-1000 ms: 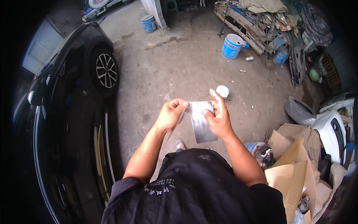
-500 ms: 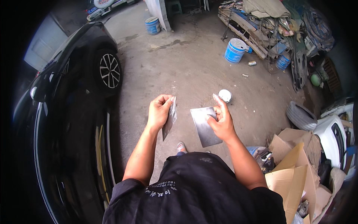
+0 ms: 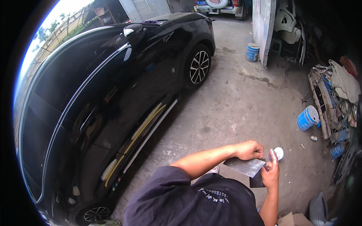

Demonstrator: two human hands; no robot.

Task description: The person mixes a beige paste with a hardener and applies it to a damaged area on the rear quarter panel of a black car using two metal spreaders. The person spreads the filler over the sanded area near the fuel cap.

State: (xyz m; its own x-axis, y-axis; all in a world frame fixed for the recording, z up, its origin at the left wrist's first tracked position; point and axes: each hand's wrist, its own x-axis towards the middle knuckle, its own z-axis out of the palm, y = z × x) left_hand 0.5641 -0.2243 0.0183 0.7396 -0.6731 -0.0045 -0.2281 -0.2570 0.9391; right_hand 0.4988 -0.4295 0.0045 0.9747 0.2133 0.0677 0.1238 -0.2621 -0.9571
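My left hand [image 3: 249, 150] is closed on a thin metal plate [image 3: 243, 165], its face smeared pale in places. My right hand [image 3: 270, 172] grips a second metal plate [image 3: 257, 181], which lies partly behind the first; whether the two touch I cannot tell. A pale smear coats my raised right index finger. Beyond that finger a small white can [image 3: 279, 152] stands on the floor. To my left is a black car [image 3: 94, 90], with yellow strips [image 3: 135, 139] along its lower doors.
Blue pails [image 3: 252, 52] [image 3: 306, 119] stand on the concrete floor [image 3: 211, 113]. A scrap pile [image 3: 320, 101] lies at the right, a loose tyre [image 3: 316, 209] at bottom right. A white vehicle [image 3: 222, 10] is at the back, beside a pale partition [image 3: 260, 34].
The view has swung left toward the black car. My hands parted half a second ago and are close again, the left hand's plate now slanting across the right's.
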